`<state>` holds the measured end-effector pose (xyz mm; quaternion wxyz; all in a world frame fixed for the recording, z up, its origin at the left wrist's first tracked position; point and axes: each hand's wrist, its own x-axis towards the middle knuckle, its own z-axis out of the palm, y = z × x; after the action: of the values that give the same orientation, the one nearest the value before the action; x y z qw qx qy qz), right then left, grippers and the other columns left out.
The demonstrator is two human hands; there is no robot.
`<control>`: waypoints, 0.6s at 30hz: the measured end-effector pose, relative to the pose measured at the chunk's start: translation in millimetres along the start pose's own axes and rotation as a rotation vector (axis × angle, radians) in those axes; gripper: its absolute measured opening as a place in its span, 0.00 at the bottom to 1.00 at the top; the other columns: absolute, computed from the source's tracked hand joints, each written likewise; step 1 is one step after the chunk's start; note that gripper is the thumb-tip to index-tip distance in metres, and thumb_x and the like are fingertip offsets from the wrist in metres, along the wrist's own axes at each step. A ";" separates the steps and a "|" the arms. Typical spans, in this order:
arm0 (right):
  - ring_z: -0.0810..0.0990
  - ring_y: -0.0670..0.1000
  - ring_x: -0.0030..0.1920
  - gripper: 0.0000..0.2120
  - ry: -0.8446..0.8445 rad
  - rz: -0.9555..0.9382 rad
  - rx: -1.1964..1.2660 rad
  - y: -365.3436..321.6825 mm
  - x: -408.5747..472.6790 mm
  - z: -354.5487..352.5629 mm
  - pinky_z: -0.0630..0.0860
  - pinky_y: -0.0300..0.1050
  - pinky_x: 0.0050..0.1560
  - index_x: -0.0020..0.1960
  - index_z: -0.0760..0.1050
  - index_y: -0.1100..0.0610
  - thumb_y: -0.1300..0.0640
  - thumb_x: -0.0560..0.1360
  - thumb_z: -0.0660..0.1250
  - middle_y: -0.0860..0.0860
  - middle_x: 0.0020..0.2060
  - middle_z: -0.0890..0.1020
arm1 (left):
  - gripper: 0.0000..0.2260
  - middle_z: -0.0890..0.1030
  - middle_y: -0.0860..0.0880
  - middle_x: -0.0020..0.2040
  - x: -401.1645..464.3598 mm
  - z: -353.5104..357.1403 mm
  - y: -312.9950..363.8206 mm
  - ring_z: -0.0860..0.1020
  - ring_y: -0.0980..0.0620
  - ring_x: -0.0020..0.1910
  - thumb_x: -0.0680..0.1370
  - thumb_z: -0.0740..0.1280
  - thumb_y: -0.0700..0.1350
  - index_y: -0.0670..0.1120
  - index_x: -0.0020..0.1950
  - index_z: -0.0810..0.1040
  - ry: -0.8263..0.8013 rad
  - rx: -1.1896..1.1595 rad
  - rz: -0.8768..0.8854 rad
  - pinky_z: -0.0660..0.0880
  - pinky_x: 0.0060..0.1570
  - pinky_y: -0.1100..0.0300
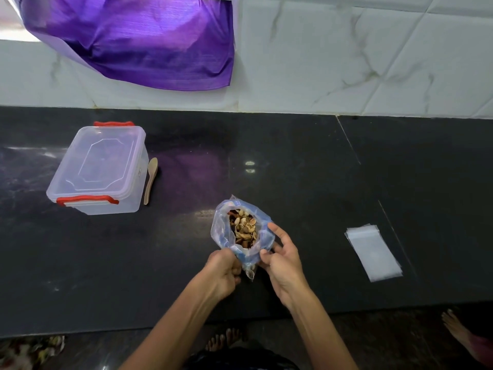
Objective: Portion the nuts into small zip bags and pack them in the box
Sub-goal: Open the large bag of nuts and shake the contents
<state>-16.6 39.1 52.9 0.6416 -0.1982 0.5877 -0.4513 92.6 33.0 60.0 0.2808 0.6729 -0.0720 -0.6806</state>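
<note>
A large clear bag with a blue tint (222,231) stands open on the black counter, mixed nuts (244,227) showing inside. My left hand (222,271) grips the bag's near rim with curled fingers. My right hand (280,259) pinches the rim on the right side, its other fingers spread. A clear plastic box (100,169) with red latches sits at the left, its lid on. A wooden spoon (150,180) lies beside the box on its right. A stack of small empty zip bags (373,252) lies flat at the right.
The black stone counter (293,169) runs across the view, its front edge near my body. A purple cloth (149,41) hangs on the tiled wall behind. Another person's foot (456,329) is on the floor at the lower right.
</note>
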 end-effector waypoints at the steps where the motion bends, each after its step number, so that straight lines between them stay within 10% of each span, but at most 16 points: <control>1: 0.80 0.54 0.56 0.27 0.002 0.004 0.002 1.9 -0.1 1.0 0.76 0.56 0.60 0.58 0.72 0.48 0.78 0.75 0.55 0.56 0.55 0.81 | 0.14 0.68 0.46 0.33 -0.5 0.2 1.6 0.63 0.53 0.30 0.75 0.53 0.29 0.42 0.49 0.73 0.028 0.084 0.018 0.60 0.33 0.60; 9: 0.74 0.42 0.47 0.13 0.168 -0.217 -0.597 -9.1 -5.2 -11.5 0.70 0.33 0.41 0.62 0.67 0.45 0.50 0.78 0.62 0.47 0.59 0.66 | 0.27 0.68 0.41 0.66 -9.8 -20.3 3.8 0.71 0.45 0.60 0.78 0.62 0.45 0.45 0.73 0.52 0.197 0.285 0.497 0.68 0.52 0.55; 14: 0.76 0.41 0.41 0.15 0.132 -0.360 -0.896 -10.8 7.1 0.0 0.73 0.32 0.39 0.60 0.72 0.56 0.48 0.78 0.62 0.45 0.46 0.77 | 0.06 0.74 0.46 0.49 -1.5 -12.5 18.6 0.75 0.51 0.47 0.82 0.58 0.46 0.44 0.50 0.67 0.198 0.583 0.745 0.75 0.49 0.50; 18: 0.74 0.44 0.38 0.13 0.143 -0.287 -0.952 -9.8 20.0 4.3 0.68 0.35 0.34 0.49 0.74 0.57 0.54 0.82 0.52 0.47 0.37 0.74 | 0.13 0.77 0.44 0.40 15.8 -8.6 26.2 0.76 0.50 0.38 0.81 0.52 0.38 0.42 0.43 0.73 0.075 0.326 0.479 0.75 0.39 0.56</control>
<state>-17.9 16.6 50.1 0.3694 -0.5163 0.7378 -0.2293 109.3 6.0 57.9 0.3244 0.6976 -0.3269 -0.5489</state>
